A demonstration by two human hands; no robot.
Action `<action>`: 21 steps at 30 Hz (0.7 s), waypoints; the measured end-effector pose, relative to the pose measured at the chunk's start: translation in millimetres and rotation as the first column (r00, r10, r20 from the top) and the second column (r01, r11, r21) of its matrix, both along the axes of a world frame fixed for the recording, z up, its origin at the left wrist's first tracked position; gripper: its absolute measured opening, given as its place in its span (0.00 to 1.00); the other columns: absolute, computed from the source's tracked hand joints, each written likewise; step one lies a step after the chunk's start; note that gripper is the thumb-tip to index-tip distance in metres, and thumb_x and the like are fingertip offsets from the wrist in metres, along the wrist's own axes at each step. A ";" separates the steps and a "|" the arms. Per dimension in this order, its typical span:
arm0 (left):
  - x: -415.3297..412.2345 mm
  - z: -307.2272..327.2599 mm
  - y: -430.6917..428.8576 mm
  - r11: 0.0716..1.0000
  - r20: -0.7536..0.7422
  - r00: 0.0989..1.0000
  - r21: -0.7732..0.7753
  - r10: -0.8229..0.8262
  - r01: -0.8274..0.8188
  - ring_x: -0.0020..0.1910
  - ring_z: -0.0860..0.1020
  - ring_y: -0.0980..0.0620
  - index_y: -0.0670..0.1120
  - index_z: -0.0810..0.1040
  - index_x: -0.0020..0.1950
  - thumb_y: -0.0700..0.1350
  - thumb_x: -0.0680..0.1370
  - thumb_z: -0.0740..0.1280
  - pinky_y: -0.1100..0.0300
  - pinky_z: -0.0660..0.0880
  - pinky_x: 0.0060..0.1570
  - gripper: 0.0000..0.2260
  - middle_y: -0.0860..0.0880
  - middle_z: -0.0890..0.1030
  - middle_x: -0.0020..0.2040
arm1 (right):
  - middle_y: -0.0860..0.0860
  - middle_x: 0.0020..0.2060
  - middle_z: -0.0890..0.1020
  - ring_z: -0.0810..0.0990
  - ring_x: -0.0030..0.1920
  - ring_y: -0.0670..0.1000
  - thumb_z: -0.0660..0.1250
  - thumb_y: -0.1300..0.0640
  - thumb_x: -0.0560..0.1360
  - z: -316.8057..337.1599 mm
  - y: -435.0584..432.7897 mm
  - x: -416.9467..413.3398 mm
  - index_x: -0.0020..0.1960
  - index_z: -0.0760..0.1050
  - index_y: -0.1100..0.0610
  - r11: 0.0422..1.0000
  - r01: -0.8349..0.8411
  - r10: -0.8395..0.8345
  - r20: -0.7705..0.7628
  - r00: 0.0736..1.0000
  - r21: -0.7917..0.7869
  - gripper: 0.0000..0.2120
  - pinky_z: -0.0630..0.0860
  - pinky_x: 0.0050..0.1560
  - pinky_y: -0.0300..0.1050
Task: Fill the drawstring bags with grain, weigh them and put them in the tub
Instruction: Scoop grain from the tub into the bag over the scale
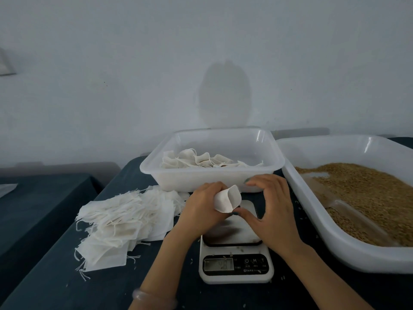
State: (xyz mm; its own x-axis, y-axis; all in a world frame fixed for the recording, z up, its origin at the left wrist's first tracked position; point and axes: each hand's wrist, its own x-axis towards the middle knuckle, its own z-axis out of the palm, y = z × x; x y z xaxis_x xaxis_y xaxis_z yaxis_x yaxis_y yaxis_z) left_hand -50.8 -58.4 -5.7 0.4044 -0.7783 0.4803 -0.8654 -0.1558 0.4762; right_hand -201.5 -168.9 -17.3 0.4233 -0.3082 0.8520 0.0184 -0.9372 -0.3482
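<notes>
1 bag [228, 199], white, mouth open, held above the scale [237, 265], centre frame. Grip: left hand [205, 206] curls round its body; right hand [272, 211] arches over the mouth, thumb at the lower edge, a pinch not discernible. 1 tub [212, 177], upper centre, holding filled bags [201, 161]. 1 tray [335, 233], right, holding grain [368, 193] and 1 scoop [348, 211]. Pile of empty bags [120, 220], left of the scale, on the dark tabletop [55, 276].
</notes>
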 end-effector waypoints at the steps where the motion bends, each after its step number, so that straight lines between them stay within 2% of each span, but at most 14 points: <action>1: 0.4 -0.7 -0.5 1.000 0.007 1.000 -0.002 0.020 -0.020 0.42 0.70 0.60 0.56 0.73 0.47 0.52 0.69 0.77 0.70 0.65 0.39 0.15 0.62 0.72 0.39 | 0.44 0.58 0.72 0.68 0.61 0.43 0.72 0.44 0.73 0.2 -0.5 0.1 0.60 0.72 0.54 1.000 0.020 -0.020 0.010 1.000 0.021 0.21 0.63 0.65 0.32; 4: 1.5 -3.6 -1.0 0.998 0.029 0.998 -0.027 0.052 -0.051 0.43 0.70 0.61 0.54 0.75 0.48 0.55 0.69 0.77 0.68 0.64 0.39 0.14 0.62 0.73 0.40 | 0.50 0.57 0.74 0.71 0.60 0.49 0.72 0.58 0.74 -2.4 -1.2 0.5 0.61 0.73 0.58 0.996 0.084 -0.084 0.002 0.996 0.044 0.17 0.68 0.63 0.37; 6: 2.7 -5.8 -0.2 0.997 0.042 0.997 -0.044 0.065 -0.063 0.43 0.70 0.61 0.54 0.75 0.48 0.54 0.69 0.77 0.65 0.64 0.40 0.14 0.62 0.73 0.41 | 0.51 0.58 0.74 0.71 0.60 0.50 0.71 0.67 0.74 -4.1 0.7 0.5 0.61 0.72 0.59 0.994 0.103 -0.102 -0.028 0.994 0.030 0.18 0.70 0.63 0.41; 9: 5.3 -7.6 1.2 0.993 0.047 0.993 -0.047 0.112 -0.110 0.45 0.71 0.60 0.54 0.76 0.49 0.53 0.69 0.76 0.63 0.65 0.41 0.14 0.62 0.72 0.42 | 0.51 0.58 0.74 0.71 0.61 0.50 0.65 0.70 0.74 -2.7 6.1 -0.9 0.61 0.72 0.59 0.994 0.105 -0.104 -0.028 0.994 0.032 0.18 0.70 0.63 0.43; 12: 7.4 -8.3 1.1 0.987 0.065 0.985 -0.049 0.157 -0.154 0.46 0.71 0.59 0.55 0.76 0.49 0.53 0.69 0.76 0.62 0.64 0.40 0.14 0.61 0.71 0.42 | 0.53 0.57 0.75 0.71 0.60 0.50 0.65 0.74 0.71 7.3 15.8 -4.1 0.60 0.74 0.60 0.993 0.111 -0.110 -0.025 0.994 0.031 0.20 0.70 0.63 0.45; 14: 9.2 -9.3 1.0 0.985 0.068 0.983 -0.055 0.169 -0.166 0.47 0.70 0.59 0.55 0.76 0.49 0.52 0.69 0.77 0.62 0.64 0.39 0.14 0.61 0.72 0.42 | 0.52 0.56 0.76 0.70 0.60 0.51 0.65 0.74 0.70 25.1 20.7 -7.4 0.58 0.75 0.59 0.990 0.142 -0.142 -0.006 0.990 -0.003 0.20 0.67 0.63 0.41; 17: 11.7 -11.6 1.1 0.984 0.078 0.982 -0.063 0.172 -0.168 0.46 0.70 0.60 0.55 0.76 0.49 0.53 0.69 0.77 0.64 0.65 0.37 0.14 0.61 0.72 0.42 | 0.48 0.54 0.76 0.68 0.59 0.50 0.65 0.68 0.73 67.1 10.2 -14.2 0.55 0.76 0.52 0.961 0.272 -0.273 -0.020 0.962 -0.046 0.15 0.63 0.55 0.40; 19: 11.9 -12.4 1.9 0.984 0.083 0.982 -0.064 0.169 -0.164 0.45 0.70 0.60 0.55 0.75 0.49 0.53 0.69 0.76 0.67 0.63 0.36 0.14 0.61 0.73 0.43 | 0.46 0.54 0.76 0.68 0.60 0.49 0.64 0.63 0.75 90.8 -12.7 -21.0 0.56 0.75 0.48 0.946 0.322 -0.323 -0.173 0.931 -0.034 0.13 0.65 0.53 0.44; 21: 11.5 -12.8 1.9 0.985 0.082 0.982 -0.059 0.169 -0.164 0.44 0.70 0.60 0.56 0.75 0.50 0.53 0.69 0.76 0.64 0.64 0.36 0.14 0.61 0.72 0.43 | 0.47 0.56 0.77 0.70 0.61 0.52 0.62 0.59 0.78 104.2 -48.0 -29.3 0.60 0.74 0.49 0.932 0.362 -0.324 -0.440 0.838 0.003 0.12 0.70 0.55 0.49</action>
State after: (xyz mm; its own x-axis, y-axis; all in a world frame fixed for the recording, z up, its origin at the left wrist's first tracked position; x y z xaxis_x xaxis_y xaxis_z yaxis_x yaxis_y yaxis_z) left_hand -39.3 -56.5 -18.5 0.4819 -0.6768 0.5565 -0.8674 -0.2785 0.4124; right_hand -230.7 -216.9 86.9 0.5919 -0.5619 0.5779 -0.4663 -0.8235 -0.3232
